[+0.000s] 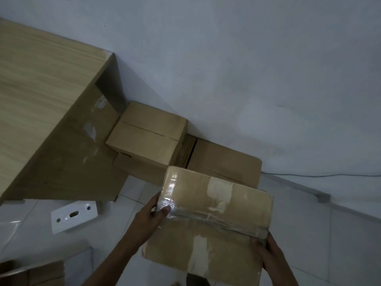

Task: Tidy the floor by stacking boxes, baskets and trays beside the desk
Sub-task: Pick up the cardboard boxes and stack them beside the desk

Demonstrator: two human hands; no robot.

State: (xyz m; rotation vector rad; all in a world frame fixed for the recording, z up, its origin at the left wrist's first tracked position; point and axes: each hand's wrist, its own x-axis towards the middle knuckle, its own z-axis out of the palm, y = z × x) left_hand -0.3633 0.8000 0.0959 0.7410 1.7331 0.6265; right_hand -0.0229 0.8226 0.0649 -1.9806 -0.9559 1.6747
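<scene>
Now: a taped box is being carried to the pile beside the desk

Clearly the stacking step is under way, judging by how things are lying. Taking the desk (41, 96) as the landmark and going left to right: below its front edge, at the bottom corner of the view, part of another cardboard carton (31, 273) is showing, and a white bracket plate (74, 216) is lying on the floor tiles (31, 234) just under the desk's side panel. Touching the desk's right side, a small closed box (147, 134) is sitting on top of a larger flat box (222, 159), which is reaching out to the right along the wall (247, 69).

Further right and nearer the camera, the taped box (212, 219) is being held up in front of that pile. The left hand (150, 215) is gripping its left edge, thumb lying on the shiny tape; the right hand (268, 250) is gripping the right edge, fingers curling over it.

Every box is closed, so what they are holding cannot be told.

The next move is probably calling for lowering the taped box flat onto the free right part of the larger box, square against the small one, keeping it level so it is not overhanging.
</scene>
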